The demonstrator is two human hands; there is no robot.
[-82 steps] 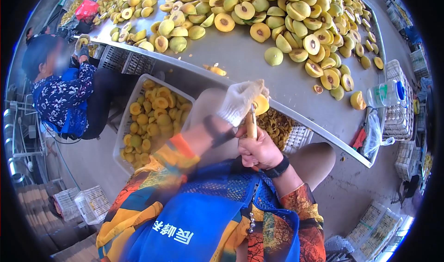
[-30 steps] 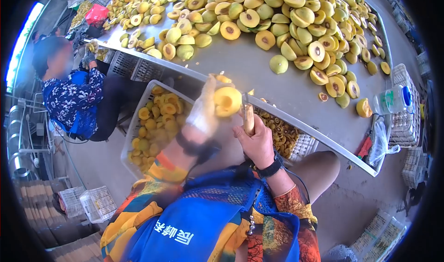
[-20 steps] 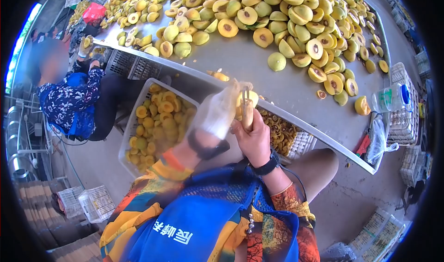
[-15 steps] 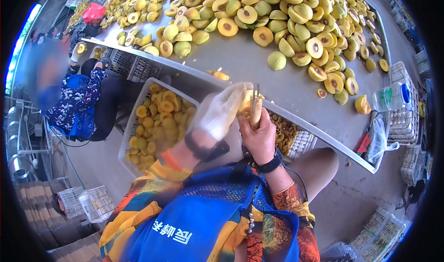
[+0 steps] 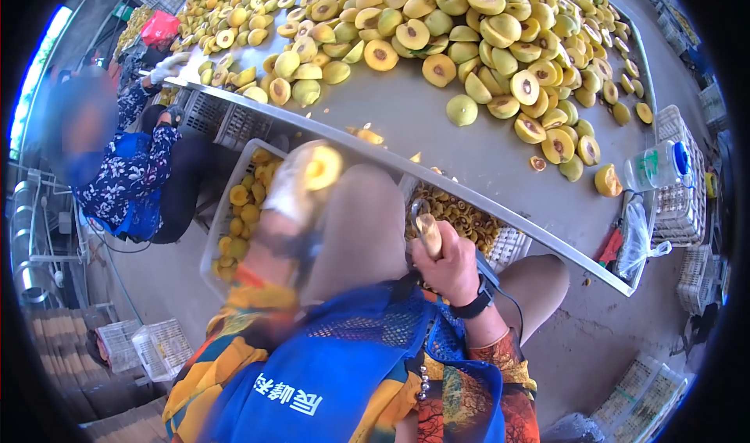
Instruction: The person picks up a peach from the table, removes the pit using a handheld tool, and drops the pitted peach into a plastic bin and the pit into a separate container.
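My left hand (image 5: 291, 187), in a pale glove and smeared by motion, holds a yellow peach half (image 5: 323, 167) with a hollow in its cut face. It is over the edge of a white crate (image 5: 213, 236) filled with hollowed peach halves (image 5: 244, 223). My bare right hand (image 5: 451, 265) is closed around the wooden handle (image 5: 428, 235) of a pitting tool, whose curved metal end (image 5: 419, 208) points up and away from me. Beneath the tool, peach pits and scraps (image 5: 453, 218) fill another crate (image 5: 512, 242) below the table edge.
Many halved peaches (image 5: 500, 29) are heaped on the metal table (image 5: 375, 111), which has a raised rim (image 5: 461, 193). At right stand a clear plastic jar (image 5: 655, 166) and stacked crates (image 5: 678, 208). A co-worker (image 5: 129, 158) sits at left, one gloved hand at the table.
My left hand has moved left and down with the peach half, away from the tool. My right hand has lowered slightly with the tool. The co-worker's gloved hand has moved onto the table.
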